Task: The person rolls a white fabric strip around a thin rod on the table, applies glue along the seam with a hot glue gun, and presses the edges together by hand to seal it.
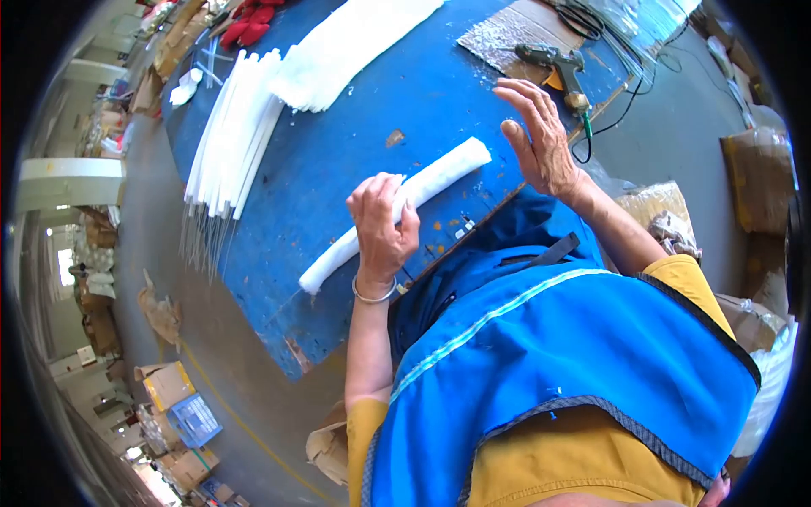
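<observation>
One white roll (448, 171) lies on bench (338, 144), near side; L hand (384, 221) seems to grip it, fingertips part-hidden; R hand (545, 148) empty, fingers spread. I'd call it shaping; next move needs steady L hold.

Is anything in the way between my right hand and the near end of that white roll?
Nothing visible: only bare blue tabletop shows between the right hand and the nearer end of the white roll. The glue gun lies beyond that hand, outside the gap.
</observation>
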Motion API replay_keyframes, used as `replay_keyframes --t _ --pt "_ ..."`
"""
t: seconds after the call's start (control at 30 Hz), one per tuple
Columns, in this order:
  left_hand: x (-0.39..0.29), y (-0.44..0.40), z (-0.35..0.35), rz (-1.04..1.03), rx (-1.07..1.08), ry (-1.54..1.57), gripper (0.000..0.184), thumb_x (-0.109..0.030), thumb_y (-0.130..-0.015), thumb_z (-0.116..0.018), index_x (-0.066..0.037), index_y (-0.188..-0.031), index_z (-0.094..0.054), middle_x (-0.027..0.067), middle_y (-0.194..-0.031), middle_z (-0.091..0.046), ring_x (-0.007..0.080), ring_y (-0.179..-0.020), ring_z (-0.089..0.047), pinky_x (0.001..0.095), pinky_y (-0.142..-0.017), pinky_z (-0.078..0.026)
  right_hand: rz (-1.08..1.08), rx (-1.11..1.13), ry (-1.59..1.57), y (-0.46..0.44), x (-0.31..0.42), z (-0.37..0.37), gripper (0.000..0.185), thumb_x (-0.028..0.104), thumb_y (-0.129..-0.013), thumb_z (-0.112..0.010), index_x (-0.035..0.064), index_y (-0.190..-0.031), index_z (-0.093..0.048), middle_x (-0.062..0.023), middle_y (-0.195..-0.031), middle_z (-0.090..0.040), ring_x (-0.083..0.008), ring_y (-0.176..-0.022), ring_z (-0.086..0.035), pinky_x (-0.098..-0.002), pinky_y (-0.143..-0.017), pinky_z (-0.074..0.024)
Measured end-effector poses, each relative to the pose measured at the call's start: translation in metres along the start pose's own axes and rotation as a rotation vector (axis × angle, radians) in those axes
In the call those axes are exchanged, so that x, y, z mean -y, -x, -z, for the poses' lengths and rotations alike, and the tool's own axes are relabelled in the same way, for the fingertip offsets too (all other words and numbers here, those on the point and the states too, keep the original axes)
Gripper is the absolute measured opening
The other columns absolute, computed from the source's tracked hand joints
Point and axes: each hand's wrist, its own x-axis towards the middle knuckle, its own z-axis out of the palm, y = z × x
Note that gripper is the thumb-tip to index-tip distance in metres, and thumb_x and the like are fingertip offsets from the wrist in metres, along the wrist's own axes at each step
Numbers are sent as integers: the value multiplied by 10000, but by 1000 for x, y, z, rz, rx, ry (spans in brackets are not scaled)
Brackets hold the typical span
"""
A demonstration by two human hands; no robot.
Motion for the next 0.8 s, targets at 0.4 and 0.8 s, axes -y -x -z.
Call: replay_keyframes --t 0.4,0.8 --pt "-118 -56 153 -292 -620 816 349 -452 -892 -547 -133 -1035 -554 -15 -953 -507 220 -1002 -400 435 -812 -295 -68 17 -100 21 -11 -36 269 232 -957 -469 48 -1141 -538 -164 -1164 -540 -343 -1076 -508 -427 -945 -393" --pt "13 54 103 340 -11 -397 649 -367 -818 -687 -33 -1327 -462 166 -1291 -492 346 -1243 -396 482 -1003 -333 -119 9 20 22 -13 -43 201 204 -934 -510 46 -1049 -559 -159 -1001 -554 -335 -946 -535 -406 -840 -433"
